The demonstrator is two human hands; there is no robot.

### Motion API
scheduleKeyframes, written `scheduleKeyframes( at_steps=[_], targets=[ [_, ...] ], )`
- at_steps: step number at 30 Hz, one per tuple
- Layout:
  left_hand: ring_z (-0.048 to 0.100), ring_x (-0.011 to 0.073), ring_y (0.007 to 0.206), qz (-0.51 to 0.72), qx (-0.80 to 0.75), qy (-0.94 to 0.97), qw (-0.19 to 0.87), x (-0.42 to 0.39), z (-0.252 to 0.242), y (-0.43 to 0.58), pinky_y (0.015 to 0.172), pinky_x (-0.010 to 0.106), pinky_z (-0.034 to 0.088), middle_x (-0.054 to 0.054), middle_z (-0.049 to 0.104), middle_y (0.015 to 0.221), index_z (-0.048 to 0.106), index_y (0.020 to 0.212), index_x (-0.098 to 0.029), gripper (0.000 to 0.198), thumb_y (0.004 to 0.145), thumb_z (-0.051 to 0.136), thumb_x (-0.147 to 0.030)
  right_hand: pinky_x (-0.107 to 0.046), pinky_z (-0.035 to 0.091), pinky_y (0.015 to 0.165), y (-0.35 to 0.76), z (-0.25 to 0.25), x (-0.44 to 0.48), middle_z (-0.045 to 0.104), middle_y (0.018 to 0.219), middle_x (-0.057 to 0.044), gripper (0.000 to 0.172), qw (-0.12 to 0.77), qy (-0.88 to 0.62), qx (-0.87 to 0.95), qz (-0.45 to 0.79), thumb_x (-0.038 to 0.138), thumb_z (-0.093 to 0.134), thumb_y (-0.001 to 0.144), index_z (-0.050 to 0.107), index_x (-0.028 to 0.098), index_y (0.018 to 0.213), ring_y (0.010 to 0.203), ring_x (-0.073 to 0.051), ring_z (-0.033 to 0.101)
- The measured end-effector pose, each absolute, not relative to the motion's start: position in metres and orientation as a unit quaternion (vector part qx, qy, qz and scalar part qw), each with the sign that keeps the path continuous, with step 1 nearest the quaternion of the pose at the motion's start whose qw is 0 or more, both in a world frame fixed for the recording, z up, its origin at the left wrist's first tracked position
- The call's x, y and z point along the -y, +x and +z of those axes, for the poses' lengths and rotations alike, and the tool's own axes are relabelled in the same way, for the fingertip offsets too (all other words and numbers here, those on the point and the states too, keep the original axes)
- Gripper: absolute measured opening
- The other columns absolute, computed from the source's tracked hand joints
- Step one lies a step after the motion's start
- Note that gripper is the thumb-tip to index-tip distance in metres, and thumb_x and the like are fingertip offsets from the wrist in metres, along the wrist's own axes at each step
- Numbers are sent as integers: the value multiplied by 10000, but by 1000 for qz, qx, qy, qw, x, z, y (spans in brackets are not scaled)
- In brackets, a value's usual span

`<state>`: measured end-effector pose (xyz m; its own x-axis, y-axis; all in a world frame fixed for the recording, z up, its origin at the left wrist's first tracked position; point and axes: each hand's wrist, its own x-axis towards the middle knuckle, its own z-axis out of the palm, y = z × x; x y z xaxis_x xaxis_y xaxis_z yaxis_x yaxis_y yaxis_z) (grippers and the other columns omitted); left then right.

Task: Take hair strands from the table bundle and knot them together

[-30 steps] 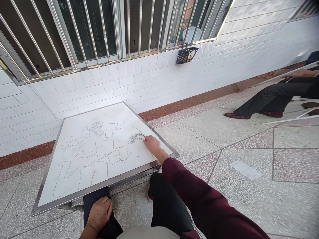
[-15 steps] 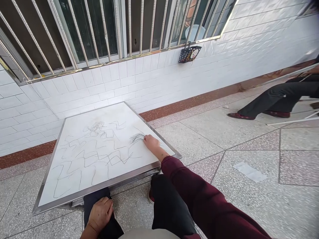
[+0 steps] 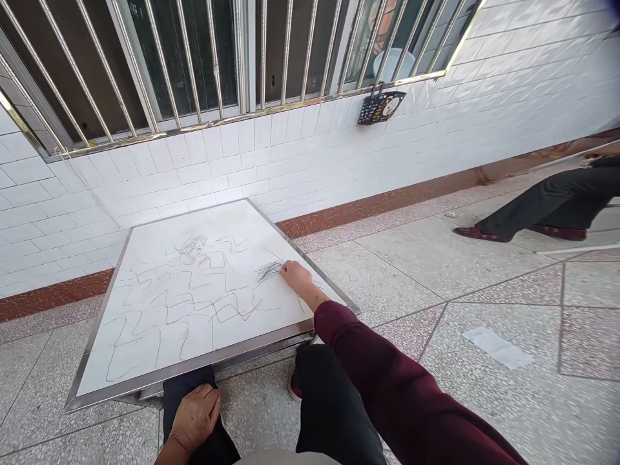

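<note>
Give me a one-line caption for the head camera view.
Right hand at dark scribbles on a steel-framed white board; left hand resting on dark trousers.

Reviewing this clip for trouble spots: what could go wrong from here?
The right hand rests beside the dark scribble patch, so it might smear those marks. It also sits near the edge of the metal-framed white board, whose support is mostly hidden, so the board might tip. If so, its frame could catch the left hand, resting on the dark trousers below.
</note>
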<state>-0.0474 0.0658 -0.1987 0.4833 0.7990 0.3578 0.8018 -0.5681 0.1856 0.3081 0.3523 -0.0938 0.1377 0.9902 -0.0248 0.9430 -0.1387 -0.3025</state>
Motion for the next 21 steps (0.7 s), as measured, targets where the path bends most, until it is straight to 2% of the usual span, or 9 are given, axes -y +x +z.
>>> scheduleKeyframes(
  at_steps=[6,12,17,21],
  targets=[
    [620,167,715,-202,467,-861,-2,-66,-205,-49,684,286,538,33,623,760,632,923,-217,207,930,436,-148,-240,403,648,305,-99,-341,580,1148,-66,226,115,-688,710,96,215,405,964,591,234,1091,916,-170,593],
    [618,163,718,-193,465,-864,2,-66,-205,-50,690,281,541,38,619,760,638,924,-208,228,939,418,-151,-242,422,716,305,-104,-344,571,1116,-55,213,96,-637,760,86,180,417,970,616,237,1020,1051,-184,539],
    [613,160,706,-215,463,-860,5,-66,-203,-49,684,278,540,37,610,743,643,910,-213,234,946,418,-163,-256,432,777,309,-104,-350,563,1146,-55,219,80,-605,789,73,120,471,934,603,236,1065,1060,-185,527],
    [624,170,718,-192,465,-864,4,-66,-204,-49,679,292,544,39,621,754,635,923,-209,224,937,420,-146,-265,434,792,310,-102,-351,571,1106,-54,215,74,-585,805,71,117,440,943,616,222,1008,1036,-184,530]
  ],
)
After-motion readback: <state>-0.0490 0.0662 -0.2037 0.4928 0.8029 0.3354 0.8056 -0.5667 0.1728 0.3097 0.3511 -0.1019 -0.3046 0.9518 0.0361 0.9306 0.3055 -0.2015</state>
